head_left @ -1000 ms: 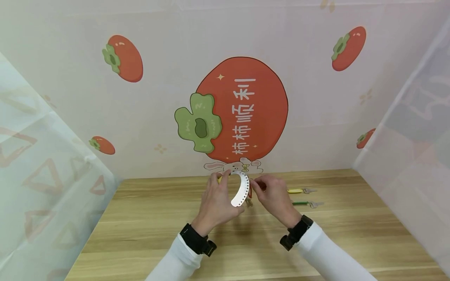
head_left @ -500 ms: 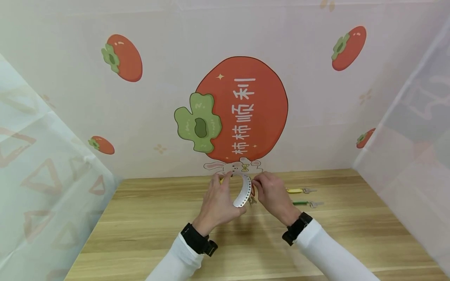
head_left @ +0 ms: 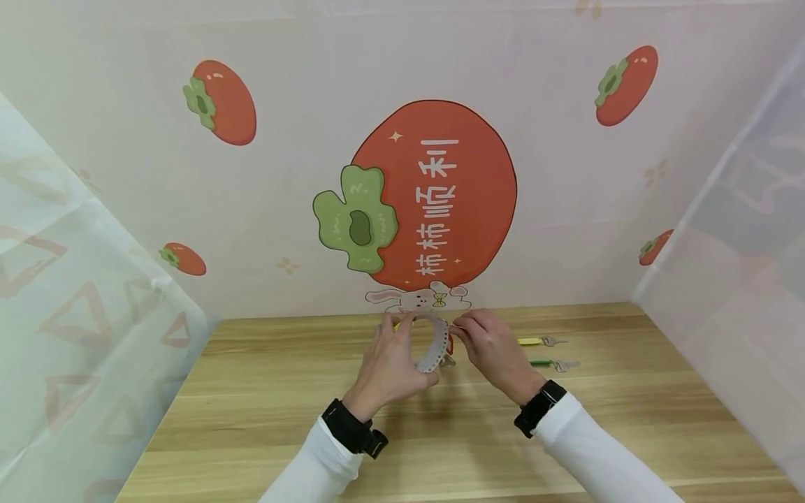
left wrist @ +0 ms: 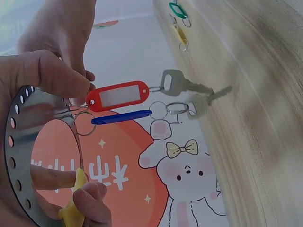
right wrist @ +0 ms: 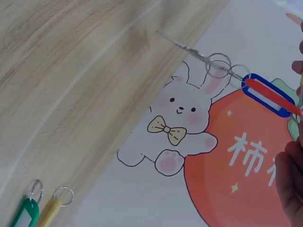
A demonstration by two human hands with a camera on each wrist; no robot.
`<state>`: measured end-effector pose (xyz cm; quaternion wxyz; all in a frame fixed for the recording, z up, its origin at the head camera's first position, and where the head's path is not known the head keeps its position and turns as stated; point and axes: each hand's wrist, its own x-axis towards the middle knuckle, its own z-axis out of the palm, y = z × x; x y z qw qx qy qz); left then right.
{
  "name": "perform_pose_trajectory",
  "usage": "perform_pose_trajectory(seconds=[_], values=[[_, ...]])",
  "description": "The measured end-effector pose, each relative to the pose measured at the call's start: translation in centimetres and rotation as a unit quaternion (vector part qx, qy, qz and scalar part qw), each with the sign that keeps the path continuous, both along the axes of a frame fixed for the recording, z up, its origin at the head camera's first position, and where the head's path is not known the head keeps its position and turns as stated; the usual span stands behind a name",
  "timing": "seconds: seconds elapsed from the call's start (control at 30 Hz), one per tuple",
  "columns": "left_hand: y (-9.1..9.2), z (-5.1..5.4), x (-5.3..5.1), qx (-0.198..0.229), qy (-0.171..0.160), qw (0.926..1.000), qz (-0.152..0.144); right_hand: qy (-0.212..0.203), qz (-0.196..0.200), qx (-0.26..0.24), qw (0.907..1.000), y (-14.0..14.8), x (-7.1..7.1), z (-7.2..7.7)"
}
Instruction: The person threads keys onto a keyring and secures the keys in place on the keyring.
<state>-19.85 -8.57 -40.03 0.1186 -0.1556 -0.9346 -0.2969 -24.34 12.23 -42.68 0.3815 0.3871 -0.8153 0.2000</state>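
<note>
My left hand (head_left: pixel 391 360) grips a flat metal ring (head_left: pixel 436 353) with a row of holes along its rim. A yellow piece (left wrist: pixel 73 213), its kind unclear, lies by the fingers on that ring. At the ring's edge, the curled fingers of my right hand (head_left: pixel 497 353) pinch the end of a red key tag (left wrist: pixel 118 96); its small split ring is mostly hidden there. A key (left wrist: pixel 173 82) dangles from the red tag. Beside it hangs a blue key tag (left wrist: pixel 120 117) with another key (left wrist: pixel 199 106), its small wire ring at the metal ring's edge.
A yellow key tag (head_left: pixel 530 341) and a green key tag (head_left: pixel 541 363), each with a key, lie on the wooden table (head_left: pixel 264 419) right of my hands. A printed cloth wall (head_left: pixel 302 84) stands behind the table.
The metal ring has tilted and sunk slightly. My right wrist has shifted a little outward to the right while its fingers stay by the ring's edge.
</note>
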Motion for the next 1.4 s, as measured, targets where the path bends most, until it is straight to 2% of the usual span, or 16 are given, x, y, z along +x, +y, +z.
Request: perform_pose_trajectory(seconds=[0.13, 0.23, 0.33, 0.4, 0.5, 0.63, 0.7, 0.73, 0.83, 1.03, 1.13, 1.27, 1.4], values=[[-0.2, -0.1, 0.0, 0.002, -0.001, 1.0000, 0.008, -0.014, 0.002, 0.006, 0.9999, 0.7, -0.1, -0.3], [-0.4, 0.0, 0.0, 0.005, -0.005, 0.9999, 0.014, -0.034, -0.012, 0.017, 0.9992, 1.6, -0.2, -0.6], [-0.7, 0.2, 0.1, 0.008, -0.009, 0.9997, 0.022, -0.076, -0.040, 0.024, 0.9960, 3.0, -0.5, -1.0], [-0.9, 0.4, 0.0, 0.009, -0.010, 0.9996, 0.026, -0.127, -0.064, 0.027, 0.9894, 4.1, -0.8, -1.1], [-1.2, 0.9, -0.1, 0.005, -0.006, 0.9995, 0.030, -0.216, -0.100, 0.029, 0.9707, 6.2, -1.8, -1.1], [-1.4, 1.3, -0.2, -0.001, -0.001, 0.9994, 0.036, -0.333, -0.133, 0.037, 0.9327, 9.3, -3.3, -1.3], [-1.5, 1.4, -0.2, 0.000, -0.002, 0.9993, 0.037, -0.376, -0.142, 0.046, 0.9145, 10.7, -4.0, -1.6], [-1.5, 1.4, -0.1, 0.001, -0.002, 0.9993, 0.037, -0.389, -0.144, 0.050, 0.9085, 11.3, -4.4, -1.8], [-1.6, 1.4, -0.1, 0.001, -0.002, 0.9993, 0.036, -0.404, -0.146, 0.072, 0.9002, 12.6, -5.1, -2.6], [-1.7, 1.5, -0.2, -0.006, 0.003, 0.9992, 0.039, -0.393, -0.147, 0.108, 0.9010, 12.5, -6.3, -3.8], [-1.7, 1.5, -0.3, -0.008, 0.008, 0.9992, 0.039, -0.394, -0.169, 0.114, 0.8962, 11.7, -6.6, -4.3], [-1.6, 1.5, -0.4, -0.012, 0.013, 0.9989, 0.043, -0.405, -0.209, 0.110, 0.8832, 10.9, -6.8, -4.9], [-1.6, 1.4, -0.5, -0.018, 0.018, 0.9987, 0.045, -0.407, -0.235, 0.107, 0.8760, 10.5, -6.8, -5.5]])
